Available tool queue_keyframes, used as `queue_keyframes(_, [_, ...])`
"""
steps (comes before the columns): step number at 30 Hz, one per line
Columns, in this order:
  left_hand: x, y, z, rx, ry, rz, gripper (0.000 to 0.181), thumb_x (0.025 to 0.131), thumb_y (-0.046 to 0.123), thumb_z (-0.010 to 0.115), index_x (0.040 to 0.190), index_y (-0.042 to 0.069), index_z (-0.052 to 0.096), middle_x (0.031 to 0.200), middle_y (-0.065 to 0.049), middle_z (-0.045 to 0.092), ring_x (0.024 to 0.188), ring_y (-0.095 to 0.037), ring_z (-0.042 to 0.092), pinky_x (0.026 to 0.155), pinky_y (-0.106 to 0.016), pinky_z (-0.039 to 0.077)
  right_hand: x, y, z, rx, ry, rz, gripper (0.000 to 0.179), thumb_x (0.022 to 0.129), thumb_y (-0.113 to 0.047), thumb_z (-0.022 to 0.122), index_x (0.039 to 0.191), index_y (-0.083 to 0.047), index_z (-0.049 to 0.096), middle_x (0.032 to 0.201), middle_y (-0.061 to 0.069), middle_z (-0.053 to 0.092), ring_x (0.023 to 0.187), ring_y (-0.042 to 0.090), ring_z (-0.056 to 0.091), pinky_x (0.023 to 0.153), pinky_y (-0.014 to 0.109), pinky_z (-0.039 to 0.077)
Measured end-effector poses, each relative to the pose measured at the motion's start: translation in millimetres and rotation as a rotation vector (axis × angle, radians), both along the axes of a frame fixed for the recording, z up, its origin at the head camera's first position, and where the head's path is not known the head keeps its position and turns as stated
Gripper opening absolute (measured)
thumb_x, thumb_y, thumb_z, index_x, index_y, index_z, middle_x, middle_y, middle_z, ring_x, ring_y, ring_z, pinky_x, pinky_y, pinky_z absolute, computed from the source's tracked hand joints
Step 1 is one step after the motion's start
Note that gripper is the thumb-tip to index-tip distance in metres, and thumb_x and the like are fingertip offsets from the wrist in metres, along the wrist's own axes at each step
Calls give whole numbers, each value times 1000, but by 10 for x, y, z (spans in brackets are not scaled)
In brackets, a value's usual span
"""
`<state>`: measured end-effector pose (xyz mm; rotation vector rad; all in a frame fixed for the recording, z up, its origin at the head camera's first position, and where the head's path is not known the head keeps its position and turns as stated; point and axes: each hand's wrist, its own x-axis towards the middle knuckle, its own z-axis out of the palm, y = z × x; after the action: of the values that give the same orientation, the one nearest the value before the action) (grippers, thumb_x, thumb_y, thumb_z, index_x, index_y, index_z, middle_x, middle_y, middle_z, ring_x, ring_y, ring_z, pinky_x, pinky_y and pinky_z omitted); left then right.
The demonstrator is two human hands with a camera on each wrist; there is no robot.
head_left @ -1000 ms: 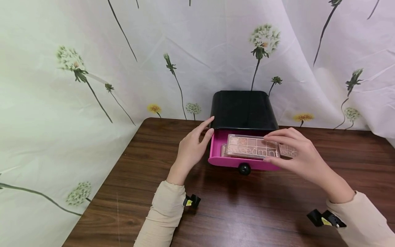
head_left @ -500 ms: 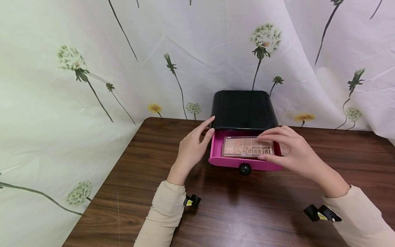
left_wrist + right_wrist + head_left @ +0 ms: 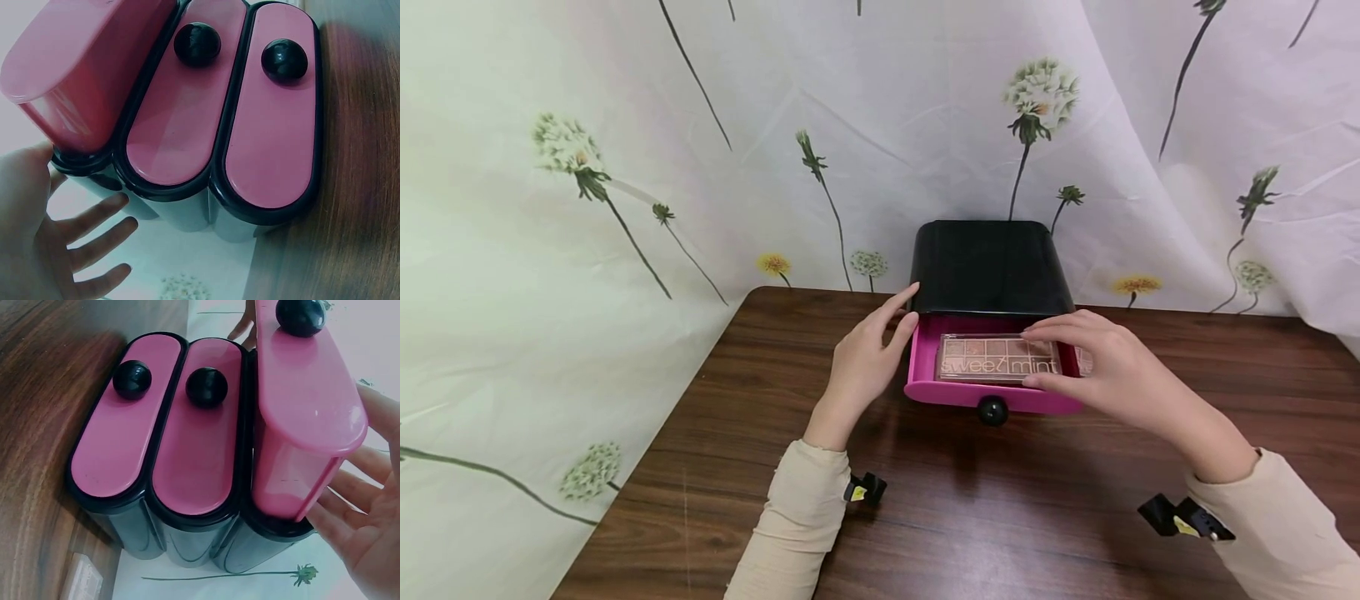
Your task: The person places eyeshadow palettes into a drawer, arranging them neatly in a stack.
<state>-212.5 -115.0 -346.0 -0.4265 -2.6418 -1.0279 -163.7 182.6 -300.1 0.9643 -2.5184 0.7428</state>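
A black storage unit (image 3: pixel 992 267) with pink drawers stands against the cloth. Its top drawer (image 3: pixel 925 354) is pulled out, its black knob (image 3: pixel 992 411) facing front. My right hand (image 3: pixel 1093 354) pinches a clear-lidded eyeshadow palette (image 3: pixel 981 358) marked "sweet mint", thumb at the front edge and fingers at the back edge, lying level within the drawer. My left hand (image 3: pixel 867 350) touches the unit's left side beside the drawer, fingers extended. In the left wrist view, the left hand's fingers (image 3: pixel 103 237) are spread by the black casing.
Below the open drawer are two closed pink drawers, the middle one (image 3: pixel 181 119) and the bottom one (image 3: pixel 272 137). Another palette (image 3: pixel 1084 361) lies right of the unit, mostly hidden by my right hand. The dark wooden table (image 3: pixel 955 517) meets a dandelion-print cloth (image 3: pixel 700 167) behind.
My right hand has moved left and slightly down with the palette, which now sits inside the drawer over the one seen there earlier. My left hand has stayed in place.
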Motion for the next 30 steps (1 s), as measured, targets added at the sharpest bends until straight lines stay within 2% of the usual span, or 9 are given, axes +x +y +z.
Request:
queue_keyframes(7, [2,-5,-4,-1,4,0,51,101,62,34,149,47,39,131,1,62,116,-16,59,90,-50,47,15,-5,29,6,-34,-26,51,74,-21,89,122,-14,70,116,0,68,109,19,60,89,41,46])
queue_keyframes(17, [3,-4,-4,3,6,-3,52,101,62,34,150,46,39,131,1,62,115,-15,59,89,-49,47,45,4,44,-6,-81,-44,55,76,-24,88,126,-15,68,122,6,66,113,24,59,91,48,47])
queue_keyframes(22, [3,-3,0,5,1,-1,51,101,62,34,150,46,39,131,1,62,114,-16,59,89,-49,47,48,13,44,-26,-56,-39,54,76,-20,88,125,-14,68,121,4,67,112,21,61,91,34,47])
queue_keyframes(26, [1,3,1,7,2,-3,49,102,59,37,149,46,40,130,1,62,114,-16,59,88,-49,47,47,31,30,-42,-24,-45,50,76,-15,87,123,-13,69,120,0,68,111,17,61,92,18,41])
queue_keyframes(30, [-1,5,-3,8,4,-4,48,103,55,39,149,45,40,130,1,62,113,-15,59,87,-48,48,48,81,9,-76,23,-34,50,74,-9,87,120,-11,70,118,-3,69,110,12,60,93,10,37])
